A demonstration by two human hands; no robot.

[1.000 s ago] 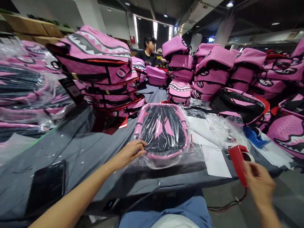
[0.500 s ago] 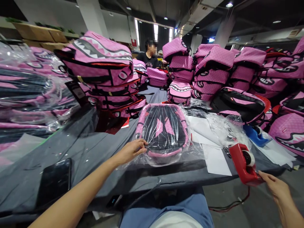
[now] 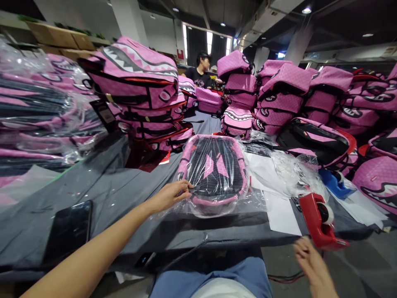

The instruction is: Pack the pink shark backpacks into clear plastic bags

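Note:
A pink and black backpack lies flat in front of me, straps side up, inside a clear plastic bag. My left hand pinches the bag at the backpack's lower left edge. At the table's front edge, my right hand is closed and somewhat blurred by motion. Its fingers are curled together, and I cannot make out what, if anything, is between them. Just right of that hand stands a red tape dispenser with a roll of tape in it.
Stacked pink backpacks rise at the left and right. Bagged backpacks are piled far left. A black phone, white paper and a blue tape dispenser lie on the grey-covered table. A person is at the back.
My right hand has left the red dispenser's front end and moved left, toward me. My left hand keeps its pinch on the plastic bag.

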